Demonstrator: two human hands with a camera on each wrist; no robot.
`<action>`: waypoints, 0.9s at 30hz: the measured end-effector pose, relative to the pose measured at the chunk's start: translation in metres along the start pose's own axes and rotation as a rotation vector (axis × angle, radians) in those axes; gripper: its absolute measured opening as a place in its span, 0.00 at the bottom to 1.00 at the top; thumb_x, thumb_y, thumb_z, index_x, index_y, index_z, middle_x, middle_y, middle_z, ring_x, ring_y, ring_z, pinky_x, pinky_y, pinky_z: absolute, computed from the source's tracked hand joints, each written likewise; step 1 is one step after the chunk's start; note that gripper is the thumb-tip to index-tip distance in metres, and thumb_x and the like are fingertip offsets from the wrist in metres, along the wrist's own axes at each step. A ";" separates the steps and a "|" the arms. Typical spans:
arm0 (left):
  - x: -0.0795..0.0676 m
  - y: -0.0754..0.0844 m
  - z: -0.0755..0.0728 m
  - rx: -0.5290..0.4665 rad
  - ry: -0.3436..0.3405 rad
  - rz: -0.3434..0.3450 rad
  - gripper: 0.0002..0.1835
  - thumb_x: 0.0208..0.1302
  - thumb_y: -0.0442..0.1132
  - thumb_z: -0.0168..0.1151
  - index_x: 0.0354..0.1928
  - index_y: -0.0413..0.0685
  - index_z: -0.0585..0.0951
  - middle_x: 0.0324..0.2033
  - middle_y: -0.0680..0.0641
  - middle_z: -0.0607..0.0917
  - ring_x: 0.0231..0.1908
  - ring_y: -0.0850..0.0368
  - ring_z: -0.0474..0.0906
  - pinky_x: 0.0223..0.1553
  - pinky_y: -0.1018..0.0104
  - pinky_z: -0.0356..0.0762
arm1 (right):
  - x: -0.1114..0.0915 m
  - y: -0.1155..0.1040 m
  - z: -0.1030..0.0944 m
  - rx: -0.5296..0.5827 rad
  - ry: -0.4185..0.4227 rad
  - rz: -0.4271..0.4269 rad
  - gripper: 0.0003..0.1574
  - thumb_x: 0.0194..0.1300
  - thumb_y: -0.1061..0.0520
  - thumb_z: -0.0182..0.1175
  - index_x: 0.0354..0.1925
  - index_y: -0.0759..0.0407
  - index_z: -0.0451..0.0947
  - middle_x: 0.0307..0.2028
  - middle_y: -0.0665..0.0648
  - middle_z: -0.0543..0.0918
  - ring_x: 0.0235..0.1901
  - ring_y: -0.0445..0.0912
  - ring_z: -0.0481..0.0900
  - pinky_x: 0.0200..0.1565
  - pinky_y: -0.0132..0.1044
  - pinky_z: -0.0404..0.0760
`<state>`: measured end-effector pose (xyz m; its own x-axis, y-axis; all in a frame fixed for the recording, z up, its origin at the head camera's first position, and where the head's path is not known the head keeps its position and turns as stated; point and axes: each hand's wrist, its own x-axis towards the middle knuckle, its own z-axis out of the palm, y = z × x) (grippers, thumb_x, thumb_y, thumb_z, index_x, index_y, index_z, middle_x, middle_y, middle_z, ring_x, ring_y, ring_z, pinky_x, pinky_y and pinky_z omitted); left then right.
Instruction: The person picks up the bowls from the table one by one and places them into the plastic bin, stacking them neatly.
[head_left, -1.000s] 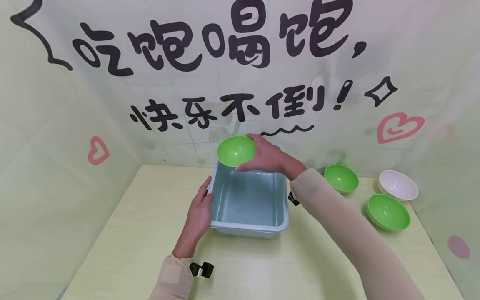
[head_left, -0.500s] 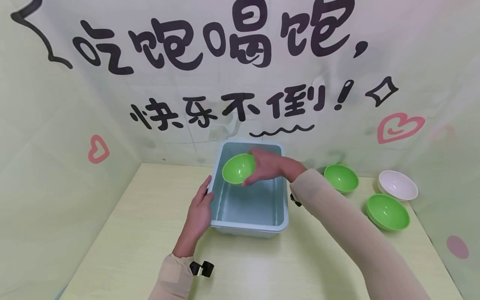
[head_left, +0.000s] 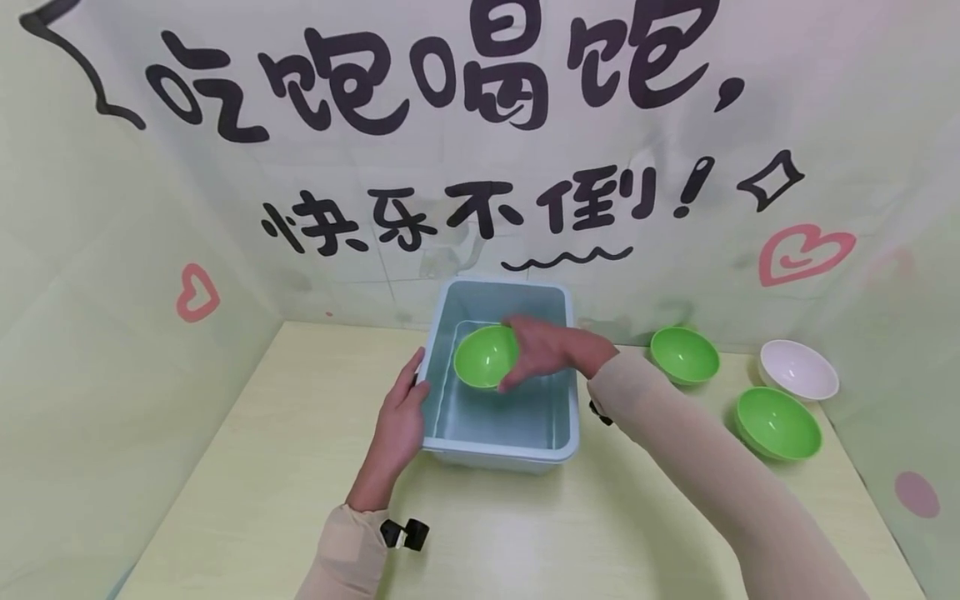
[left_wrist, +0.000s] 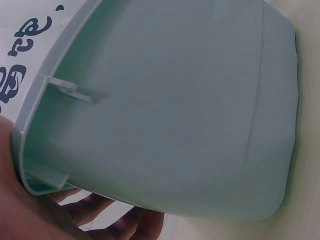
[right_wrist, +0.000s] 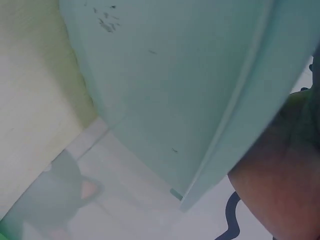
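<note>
A light blue plastic bin (head_left: 498,451) stands on the table before me, its outer wall filling much of both wrist views. My left hand (head_left: 399,421) grips the bin's left rim, and in the left wrist view its fingers (left_wrist: 90,207) curl round the far side. Inside the bin's opening, my right hand (head_left: 542,350) holds a green bowl (head_left: 483,358) by its right edge, thumb toward me. The bowl's hollow faces up and toward me. In the right wrist view the bin wall (right_wrist: 160,90) hides most of that hand.
To the right on the pale wooden table (head_left: 255,467) are two more green bowls, one near the back (head_left: 684,356) and one nearer me (head_left: 777,423), with a white bowl (head_left: 798,369) beside them. A printed cloth wall (head_left: 337,283) closes off the back and sides.
My right hand has lowered the green bowl from above the bin's back rim down into the bin and toward me. The left hand stays on the rim.
</note>
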<state>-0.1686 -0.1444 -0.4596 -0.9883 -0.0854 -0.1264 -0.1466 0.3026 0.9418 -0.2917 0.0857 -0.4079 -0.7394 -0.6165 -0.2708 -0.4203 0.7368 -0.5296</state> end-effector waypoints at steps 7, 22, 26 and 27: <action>0.001 0.000 0.000 -0.004 0.002 -0.002 0.29 0.82 0.45 0.37 0.81 0.65 0.55 0.81 0.43 0.54 0.81 0.43 0.49 0.78 0.42 0.50 | 0.001 -0.002 0.008 -0.072 -0.019 0.015 0.65 0.45 0.41 0.80 0.71 0.68 0.60 0.57 0.61 0.77 0.55 0.52 0.76 0.62 0.47 0.78; 0.003 0.001 -0.001 0.009 0.004 0.000 0.29 0.82 0.45 0.36 0.81 0.65 0.55 0.81 0.43 0.55 0.81 0.43 0.48 0.79 0.42 0.49 | 0.008 -0.004 0.029 -0.150 -0.116 0.048 0.64 0.48 0.39 0.79 0.71 0.67 0.60 0.56 0.60 0.77 0.52 0.49 0.76 0.61 0.47 0.78; 0.001 0.001 -0.001 0.008 0.001 -0.008 0.29 0.81 0.45 0.37 0.81 0.65 0.55 0.81 0.43 0.54 0.81 0.43 0.48 0.78 0.41 0.49 | 0.008 -0.003 0.033 -0.161 -0.127 0.070 0.67 0.49 0.38 0.78 0.73 0.68 0.58 0.57 0.60 0.76 0.54 0.50 0.76 0.63 0.47 0.77; 0.001 0.001 -0.001 0.008 0.002 -0.006 0.29 0.81 0.45 0.37 0.81 0.65 0.55 0.81 0.43 0.54 0.80 0.43 0.48 0.78 0.41 0.49 | 0.008 -0.003 0.034 -0.164 -0.126 0.070 0.67 0.49 0.38 0.78 0.74 0.68 0.57 0.57 0.60 0.76 0.54 0.50 0.77 0.63 0.47 0.77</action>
<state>-0.1694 -0.1451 -0.4583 -0.9874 -0.0886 -0.1313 -0.1526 0.3097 0.9385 -0.2789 0.0690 -0.4358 -0.7026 -0.5846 -0.4057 -0.4582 0.8079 -0.3706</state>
